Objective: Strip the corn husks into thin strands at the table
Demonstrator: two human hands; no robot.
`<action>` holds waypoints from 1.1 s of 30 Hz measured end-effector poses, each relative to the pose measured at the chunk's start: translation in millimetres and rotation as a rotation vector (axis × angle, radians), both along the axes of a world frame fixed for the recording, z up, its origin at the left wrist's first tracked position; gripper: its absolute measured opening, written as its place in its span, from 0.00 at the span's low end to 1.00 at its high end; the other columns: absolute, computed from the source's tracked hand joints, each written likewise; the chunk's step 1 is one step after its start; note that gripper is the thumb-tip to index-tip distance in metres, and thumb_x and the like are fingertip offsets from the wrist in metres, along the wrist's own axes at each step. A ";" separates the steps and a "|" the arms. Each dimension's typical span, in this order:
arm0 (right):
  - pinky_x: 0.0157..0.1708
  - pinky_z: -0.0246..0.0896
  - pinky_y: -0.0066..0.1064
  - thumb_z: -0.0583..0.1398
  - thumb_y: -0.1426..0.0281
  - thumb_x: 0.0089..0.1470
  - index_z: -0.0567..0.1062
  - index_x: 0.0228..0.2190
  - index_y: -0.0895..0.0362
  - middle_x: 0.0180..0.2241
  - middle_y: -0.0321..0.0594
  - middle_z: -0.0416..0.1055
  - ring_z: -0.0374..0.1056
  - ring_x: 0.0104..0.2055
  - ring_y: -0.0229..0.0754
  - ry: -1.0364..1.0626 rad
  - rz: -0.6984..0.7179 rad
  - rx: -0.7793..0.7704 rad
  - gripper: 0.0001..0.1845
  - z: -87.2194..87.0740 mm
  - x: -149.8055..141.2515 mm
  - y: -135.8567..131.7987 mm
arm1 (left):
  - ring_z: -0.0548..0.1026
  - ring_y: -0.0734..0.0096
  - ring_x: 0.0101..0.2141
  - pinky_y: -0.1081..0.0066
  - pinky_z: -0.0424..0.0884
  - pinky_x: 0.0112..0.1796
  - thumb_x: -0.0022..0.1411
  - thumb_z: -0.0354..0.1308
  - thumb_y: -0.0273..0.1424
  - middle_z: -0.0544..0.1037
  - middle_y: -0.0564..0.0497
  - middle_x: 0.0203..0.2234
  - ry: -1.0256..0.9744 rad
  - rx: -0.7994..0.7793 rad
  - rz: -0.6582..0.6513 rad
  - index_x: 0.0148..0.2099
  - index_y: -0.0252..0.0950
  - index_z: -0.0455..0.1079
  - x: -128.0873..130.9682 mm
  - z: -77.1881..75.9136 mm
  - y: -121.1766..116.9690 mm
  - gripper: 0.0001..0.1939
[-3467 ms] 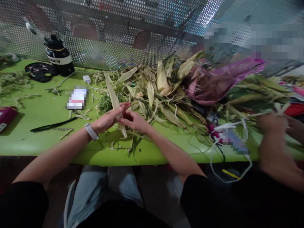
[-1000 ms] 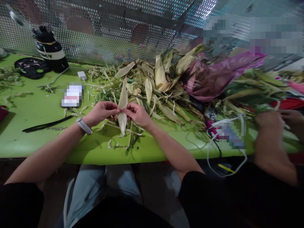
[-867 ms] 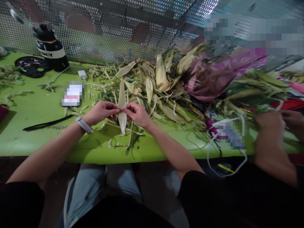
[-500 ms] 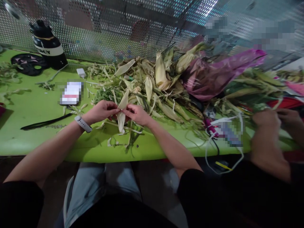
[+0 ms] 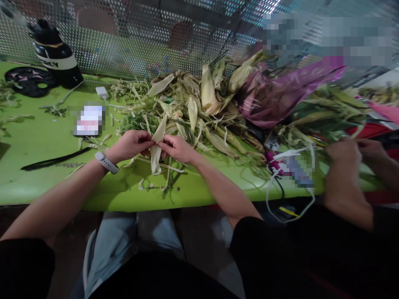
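A pale corn husk [image 5: 159, 132] stands upright between my hands, pinched in at its middle. On its left side my left hand [image 5: 133, 144] grips it between thumb and fingers. My right hand [image 5: 178, 148] pinches the same spot from the right, the thumb tips almost meeting. Whether a tie runs round the husk's waist is too small to make out. Just beyond the hands lies a heap of dried corn husks [image 5: 193, 110], with a bunch of thin green strips [image 5: 137, 123] at its near left. Husk scraps are scattered on the green table [image 5: 124, 191] below.
To the left lie a phone [image 5: 89, 120], a white charger [image 5: 102, 92], a black strap [image 5: 57, 159] and a black bottle [image 5: 56, 54]. A purple plastic bag [image 5: 268, 97] sits right of the heap. White cable [image 5: 268, 199] hangs over the edge near a co-worker's hands [image 5: 344, 151].
The whole view has shifted slightly, with things appearing a little further left and up. Both hands keep their pinch on the husk, which looks much the same.
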State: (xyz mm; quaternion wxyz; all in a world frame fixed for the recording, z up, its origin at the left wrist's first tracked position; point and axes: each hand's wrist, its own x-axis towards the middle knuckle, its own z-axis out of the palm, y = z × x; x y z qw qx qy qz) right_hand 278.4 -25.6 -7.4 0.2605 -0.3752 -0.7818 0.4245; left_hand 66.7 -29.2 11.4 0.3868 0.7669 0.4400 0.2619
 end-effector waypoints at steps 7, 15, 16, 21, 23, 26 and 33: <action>0.27 0.65 0.29 0.54 0.53 0.60 0.68 0.35 0.58 0.25 0.35 0.71 0.70 0.23 0.37 -0.034 0.004 0.022 0.19 1.9 -0.3 -0.6 | 0.76 0.72 0.23 0.75 0.70 0.26 0.61 0.56 0.38 0.78 0.50 0.23 0.035 0.013 0.022 0.32 0.34 0.70 1.0 1.6 -1.8 0.12; 0.28 0.63 0.29 0.53 0.56 0.61 0.67 0.35 0.58 0.26 0.37 0.72 0.70 0.24 0.37 -0.095 0.021 0.016 0.17 1.7 -1.7 0.3 | 0.75 0.73 0.23 0.76 0.66 0.25 0.61 0.55 0.35 0.76 0.51 0.22 0.113 0.092 0.020 0.30 0.34 0.68 1.6 6.3 -4.8 0.10; 0.28 0.63 0.29 0.53 0.56 0.61 0.68 0.35 0.58 0.27 0.37 0.72 0.70 0.24 0.37 -0.103 0.017 0.043 0.17 1.2 -1.9 0.3 | 0.75 0.74 0.23 0.77 0.66 0.25 0.61 0.55 0.34 0.76 0.51 0.22 0.104 0.085 0.021 0.30 0.34 0.67 1.6 6.0 -4.8 0.10; 0.30 0.60 0.29 0.51 0.56 0.63 0.67 0.33 0.57 0.25 0.39 0.73 0.69 0.26 0.38 -0.187 -0.017 0.191 0.18 0.2 -1.9 -0.3 | 0.76 0.73 0.22 0.76 0.69 0.23 0.61 0.56 0.34 0.78 0.51 0.24 0.050 -0.026 0.036 0.33 0.36 0.66 2.5 2.5 -3.9 0.08; 0.30 0.60 0.29 0.50 0.56 0.63 0.66 0.32 0.57 0.26 0.39 0.73 0.69 0.26 0.38 -0.191 -0.006 0.192 0.18 1.0 -1.9 -0.9 | 0.77 0.72 0.22 0.75 0.71 0.23 0.62 0.56 0.35 0.78 0.50 0.26 0.016 -0.090 0.029 0.34 0.36 0.66 2.8 1.4 -3.5 0.07; 0.31 0.59 0.29 0.50 0.58 0.63 0.66 0.32 0.57 0.26 0.38 0.72 0.69 0.26 0.38 -0.190 0.015 0.203 0.16 2.6 -2.0 -2.0 | 0.78 0.71 0.23 0.74 0.73 0.25 0.62 0.55 0.35 0.79 0.49 0.26 -0.023 -0.119 -0.004 0.36 0.35 0.66 2.3 1.4 -3.4 0.08; 0.31 0.57 0.29 0.50 0.63 0.64 0.67 0.32 0.57 0.26 0.39 0.72 0.66 0.29 0.40 -0.283 -0.026 0.286 0.13 6.1 -2.9 -3.1 | 0.75 0.72 0.23 0.75 0.67 0.25 0.63 0.53 0.34 0.77 0.51 0.23 0.153 0.120 0.012 0.32 0.35 0.66 2.3 4.4 -7.3 0.09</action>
